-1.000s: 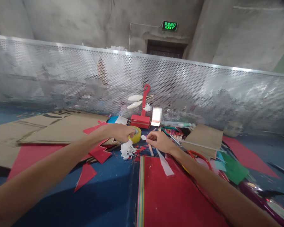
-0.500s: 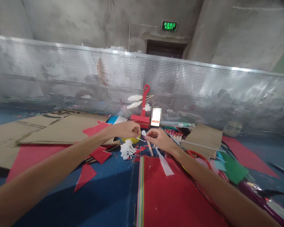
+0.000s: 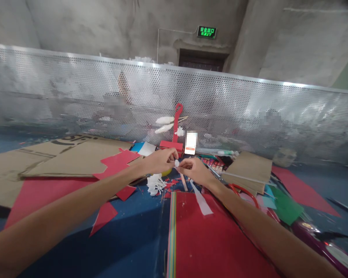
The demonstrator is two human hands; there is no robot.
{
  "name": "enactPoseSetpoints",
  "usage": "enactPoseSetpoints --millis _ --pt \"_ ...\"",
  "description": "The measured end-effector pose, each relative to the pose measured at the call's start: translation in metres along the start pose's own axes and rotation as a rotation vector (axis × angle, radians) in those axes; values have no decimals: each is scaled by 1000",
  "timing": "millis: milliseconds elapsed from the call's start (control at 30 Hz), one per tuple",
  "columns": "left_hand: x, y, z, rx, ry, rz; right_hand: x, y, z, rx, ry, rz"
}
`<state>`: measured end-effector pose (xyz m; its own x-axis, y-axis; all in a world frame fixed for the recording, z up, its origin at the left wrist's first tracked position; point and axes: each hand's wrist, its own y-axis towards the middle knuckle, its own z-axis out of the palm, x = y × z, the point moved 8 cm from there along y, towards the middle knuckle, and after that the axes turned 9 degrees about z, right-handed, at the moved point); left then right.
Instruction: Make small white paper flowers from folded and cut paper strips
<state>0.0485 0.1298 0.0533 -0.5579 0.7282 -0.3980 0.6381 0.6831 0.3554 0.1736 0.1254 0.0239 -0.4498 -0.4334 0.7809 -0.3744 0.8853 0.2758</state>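
My left hand (image 3: 164, 160) and my right hand (image 3: 193, 169) meet over the middle of the table, fingertips pinched together on a small white paper piece (image 3: 176, 163). Both hands are closed; the piece is partly hidden by the fingers. Just below my left hand lies a bunch of twisted white paper pieces (image 3: 156, 185), and a yellow round object (image 3: 166, 172) shows partly behind that hand. A white paper strip (image 3: 202, 200) lies below my right hand, on a stack of coloured sheets (image 3: 220, 235) with red on top.
Cardboard (image 3: 72, 156) and red paper scraps (image 3: 106, 216) lie on the left. Behind the hands stand a red box (image 3: 171, 146) and a lit phone (image 3: 190, 143). More cardboard (image 3: 249, 170), a red loop-shaped handle (image 3: 246, 192) and a purple device (image 3: 324, 247) lie right. A perforated metal panel (image 3: 234, 104) closes the back.
My left hand has moved right, up to my right hand, and its fingers now meet the white piece. The thin white tail that stretched between the hands is now hidden.
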Motion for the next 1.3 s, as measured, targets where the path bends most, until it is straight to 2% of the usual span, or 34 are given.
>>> enactPoseSetpoints --millis 167,633,867,1033,1167,1300 --pt "-7 0 -3 -22 -14 4 2 -1 -1 -1 -46 -15" --pt "-8 2 -1 -27 -107 30 2 1 -1 -26 -44 -36" --pt "-6 5 0 31 -236 47 5 -1 0 0 -70 -27" --pt "-10 3 3 33 -117 96 7 -3 4 15 -91 -30" --pt "-9 3 3 11 -121 99 1 -1 7 42 68 4" --pt "-10 4 0 -13 -183 115 -8 2 7 69 289 118"
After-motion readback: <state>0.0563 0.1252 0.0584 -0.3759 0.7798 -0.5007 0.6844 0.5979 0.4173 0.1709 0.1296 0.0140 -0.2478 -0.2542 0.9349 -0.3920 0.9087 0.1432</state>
